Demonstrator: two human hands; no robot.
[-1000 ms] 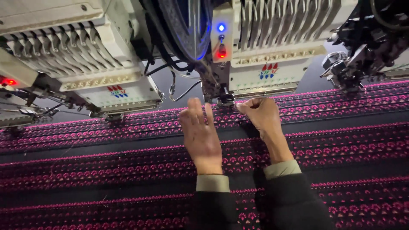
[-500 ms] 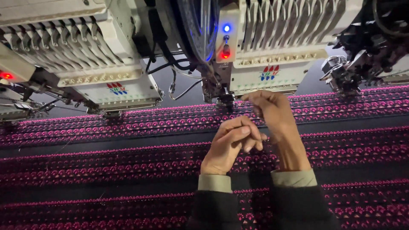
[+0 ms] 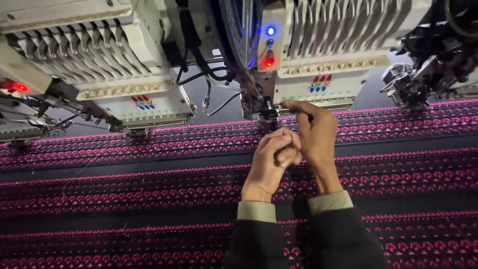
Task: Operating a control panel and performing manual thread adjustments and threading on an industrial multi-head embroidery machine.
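Note:
My right hand [image 3: 314,130] reaches up to the needle area [image 3: 269,115] of the middle embroidery head [image 3: 318,74], its fingertips pinched together just beside the needle. My left hand [image 3: 273,158] is curled into a loose fist right below and against the right hand, thumb pressed on the bent fingers. Nothing shows between the fingers of either hand; any thread is too fine to see. Both hands hover over dark fabric [image 3: 149,194] stitched with rows of pink motifs.
A second embroidery head [image 3: 124,84] stands to the left, and a dark mechanism [image 3: 428,65] hangs at the right. A blue light [image 3: 270,31] and a red light [image 3: 269,60] glow on the middle head. Another red light [image 3: 19,87] glows at the far left.
My left hand lay flat and open on the fabric a second ago; it has since lifted, curled into a fist and moved right against my right hand. My right hand stays at the needle.

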